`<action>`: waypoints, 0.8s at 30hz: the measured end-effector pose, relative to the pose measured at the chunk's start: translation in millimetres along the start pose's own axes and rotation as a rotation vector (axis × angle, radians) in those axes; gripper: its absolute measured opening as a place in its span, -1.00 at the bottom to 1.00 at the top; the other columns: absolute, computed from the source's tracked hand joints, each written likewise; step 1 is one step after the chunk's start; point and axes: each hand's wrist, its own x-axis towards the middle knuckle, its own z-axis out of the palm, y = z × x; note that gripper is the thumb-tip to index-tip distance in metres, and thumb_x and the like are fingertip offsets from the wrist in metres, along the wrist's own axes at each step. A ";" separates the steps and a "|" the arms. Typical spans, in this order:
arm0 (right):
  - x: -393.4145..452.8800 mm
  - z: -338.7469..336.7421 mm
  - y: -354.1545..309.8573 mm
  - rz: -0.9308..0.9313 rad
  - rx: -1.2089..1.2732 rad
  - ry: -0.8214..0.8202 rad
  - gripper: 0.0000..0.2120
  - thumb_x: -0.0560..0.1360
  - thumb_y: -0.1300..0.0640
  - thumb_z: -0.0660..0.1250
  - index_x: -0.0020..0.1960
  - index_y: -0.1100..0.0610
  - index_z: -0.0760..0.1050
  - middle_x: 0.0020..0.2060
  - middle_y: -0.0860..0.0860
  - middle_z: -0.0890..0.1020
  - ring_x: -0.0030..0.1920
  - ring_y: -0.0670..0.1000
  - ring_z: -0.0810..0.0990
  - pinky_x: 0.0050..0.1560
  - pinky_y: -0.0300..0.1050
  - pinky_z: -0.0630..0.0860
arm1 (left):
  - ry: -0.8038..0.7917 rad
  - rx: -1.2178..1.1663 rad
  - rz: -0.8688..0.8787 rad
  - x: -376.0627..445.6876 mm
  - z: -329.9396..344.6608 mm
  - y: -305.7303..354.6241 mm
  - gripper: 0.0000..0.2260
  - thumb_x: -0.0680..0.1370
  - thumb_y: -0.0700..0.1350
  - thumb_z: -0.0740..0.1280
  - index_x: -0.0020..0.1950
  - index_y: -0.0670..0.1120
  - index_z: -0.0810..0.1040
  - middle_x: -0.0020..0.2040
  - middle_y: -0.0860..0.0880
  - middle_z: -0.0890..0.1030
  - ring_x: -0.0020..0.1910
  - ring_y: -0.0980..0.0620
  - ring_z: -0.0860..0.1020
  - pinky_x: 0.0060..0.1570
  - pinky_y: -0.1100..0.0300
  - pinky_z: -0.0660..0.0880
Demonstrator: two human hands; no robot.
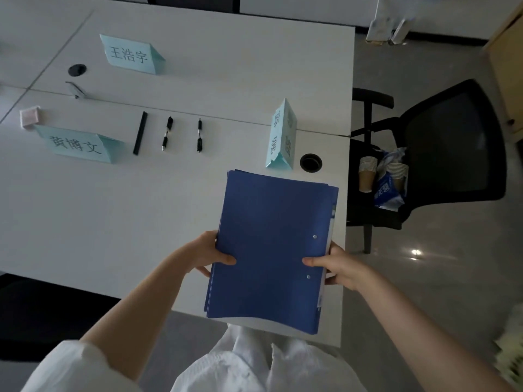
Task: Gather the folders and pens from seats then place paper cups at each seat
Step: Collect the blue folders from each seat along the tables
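— Where had the folders got to?

— They were in one blue stack, held over the near edge of the desk. The left hand had its grip closed on the stack's left edge, the right hand on its right edge, thumbs on top.

— And the pens?

— Three pens lay in a row on the desk, apart from both hands, so I judged the gathering only partly done.

— The cups?

— Two stacks of paper cups sat on the chair beside the desk. No cup stood by the name cards; that step looked wholly undone.
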 end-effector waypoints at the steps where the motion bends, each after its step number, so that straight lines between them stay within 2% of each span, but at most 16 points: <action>1: 3.9 0.0 1.0 0.028 0.007 0.007 -0.47 0.37 0.17 0.53 0.23 -0.03 0.35 0.03 -0.10 0.58 0.03 -0.05 0.54 -0.01 0.01 0.50 | 0.008 -0.005 -0.017 3.2 2.9 0.3 -0.45 0.40 -0.19 0.53 0.34 0.00 0.44 0.17 0.04 0.58 0.12 -0.05 0.58 -0.16 -0.09 0.66; 3: 13.7 -2.1 4.4 0.072 0.010 0.035 -0.46 0.37 0.17 0.53 0.25 0.01 0.37 0.09 -0.03 0.59 0.08 0.03 0.55 0.00 0.02 0.52 | 0.008 -0.016 -0.064 12.1 11.0 1.2 -0.45 0.40 -0.19 0.53 0.34 -0.03 0.44 0.15 0.02 0.58 0.10 -0.06 0.58 -0.17 -0.08 0.66; 5: 21.3 -3.7 4.8 0.098 -0.008 0.057 -0.46 0.36 0.16 0.54 0.27 0.06 0.39 0.14 0.03 0.59 0.10 0.07 0.57 -0.09 -0.03 0.55 | -0.001 -0.029 -0.100 16.1 16.6 0.9 -0.46 0.41 -0.18 0.53 0.35 -0.06 0.43 0.14 0.01 0.57 0.07 -0.06 0.58 -0.20 -0.06 0.65; 7: 29.9 -6.7 4.1 0.130 -0.032 0.066 -0.49 0.36 0.17 0.54 0.24 0.11 0.43 0.12 0.06 0.62 0.07 0.09 0.61 -0.10 -0.01 0.59 | -0.002 -0.037 -0.137 20.0 21.4 0.4 -0.46 0.42 -0.17 0.53 0.35 -0.07 0.42 0.15 -0.01 0.57 0.05 -0.06 0.58 -0.21 -0.04 0.64; 11: 39.4 -9.2 -1.2 0.143 -0.089 0.060 -0.70 0.36 0.24 0.53 0.03 0.11 0.50 0.02 0.06 0.66 -0.01 0.06 0.65 0.01 0.04 0.62 | 0.047 -0.036 -0.166 28.8 28.6 0.9 -0.43 0.44 -0.19 0.50 0.39 -0.08 0.35 0.22 -0.04 0.52 0.15 -0.10 0.53 -0.04 -0.13 0.62; 13: 41.3 -8.1 -3.8 0.139 -0.110 0.058 -0.73 0.37 0.22 0.52 0.00 0.09 0.50 0.00 0.04 0.66 -0.01 0.05 0.64 0.02 0.03 0.61 | 0.079 -0.034 -0.173 33.1 30.1 2.2 -0.41 0.46 -0.20 0.49 0.42 -0.09 0.32 0.28 -0.07 0.49 0.20 -0.13 0.52 0.04 -0.17 0.59; 19: 44.6 -1.7 -3.0 0.135 -0.119 0.069 -0.63 0.37 0.19 0.52 0.14 0.12 0.52 0.06 0.02 0.66 0.06 0.06 0.63 0.14 0.08 0.58 | 0.122 0.010 -0.185 36.9 33.5 0.6 -0.44 0.45 -0.21 0.46 0.40 -0.11 0.33 0.29 -0.12 0.48 0.21 -0.18 0.52 0.06 -0.20 0.58; 24: 44.7 1.3 -1.4 0.074 -0.200 0.172 -0.83 0.40 0.18 0.48 -0.07 0.08 0.53 0.01 0.04 0.66 0.00 0.08 0.64 0.13 0.08 0.58 | 0.159 -0.077 -0.174 35.1 35.5 -10.7 -0.40 0.46 -0.16 0.45 0.45 -0.11 0.31 0.27 -0.14 0.48 0.20 -0.19 0.52 0.07 -0.15 0.58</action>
